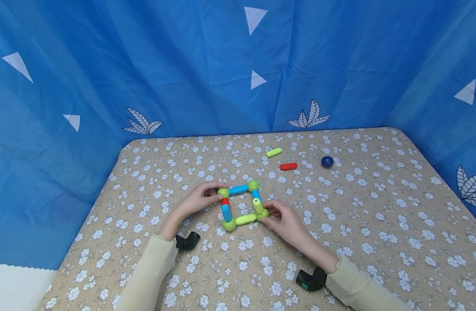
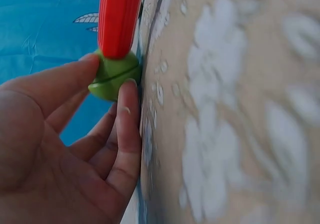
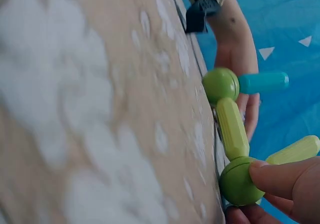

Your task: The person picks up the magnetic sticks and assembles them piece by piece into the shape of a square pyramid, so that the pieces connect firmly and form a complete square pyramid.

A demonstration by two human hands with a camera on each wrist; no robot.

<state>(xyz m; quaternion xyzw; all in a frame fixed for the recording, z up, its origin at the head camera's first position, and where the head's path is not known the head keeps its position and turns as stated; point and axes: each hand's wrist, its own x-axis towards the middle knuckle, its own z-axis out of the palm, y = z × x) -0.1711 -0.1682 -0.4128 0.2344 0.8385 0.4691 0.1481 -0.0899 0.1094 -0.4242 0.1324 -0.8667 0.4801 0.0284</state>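
A square frame of green balls and colored rods lies on the table. My left hand [image 1: 200, 199] holds its back left green ball [image 2: 116, 76] between thumb and fingers. A red rod [image 2: 119, 21] joins that ball. At the front right corner, my right hand [image 1: 286, 220] pinches another green ball [image 3: 241, 181]. A lime rod [image 1: 257, 205] stands up from this ball, and a second lime rod [image 3: 232, 126] runs to the front left ball [image 1: 229, 224]. From that one rises a blue rod [image 1: 226, 213]. Another blue rod [image 1: 238, 190] forms the back side, ending at the back right ball [image 1: 253, 185].
Behind the frame lie a loose lime rod [image 1: 274, 152] and a loose red rod [image 1: 288, 166]. Farther right is a dark blue ball [image 1: 327, 162]. A floral cloth [image 1: 370, 224] covers the table, with a blue curtain [image 1: 207, 86] around its back and sides.
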